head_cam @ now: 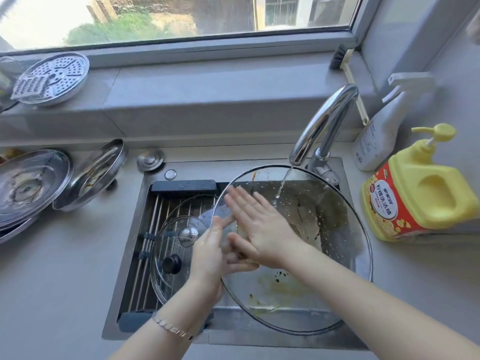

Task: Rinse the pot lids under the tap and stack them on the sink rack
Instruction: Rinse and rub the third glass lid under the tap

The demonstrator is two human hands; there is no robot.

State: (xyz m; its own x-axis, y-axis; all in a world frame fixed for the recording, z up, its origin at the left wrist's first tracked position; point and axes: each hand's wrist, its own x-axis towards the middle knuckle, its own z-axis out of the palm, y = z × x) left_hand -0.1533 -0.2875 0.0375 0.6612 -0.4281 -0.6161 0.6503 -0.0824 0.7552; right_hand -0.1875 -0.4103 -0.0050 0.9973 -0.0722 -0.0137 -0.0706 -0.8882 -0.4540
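Observation:
A large glass pot lid (pixel 324 255) with greasy smears is held tilted over the sink, under the tap (pixel 322 126), whose thin stream falls on the lid's upper part. My left hand (pixel 210 253) grips the lid at its left rim, thumb on top and fingers underneath. My right hand (pixel 259 227) lies flat with straight fingers on the lid's inner surface. Two smaller glass lids (pixel 176 245) lie stacked on the sink rack (pixel 153 229) at the left of the basin.
Several steel lids and dishes (pixel 36 183) are piled on the counter at left. A perforated steamer plate (pixel 54 79) sits on the windowsill. A yellow detergent jug (pixel 420 188) and a white spray bottle (pixel 381 126) stand to the right of the sink.

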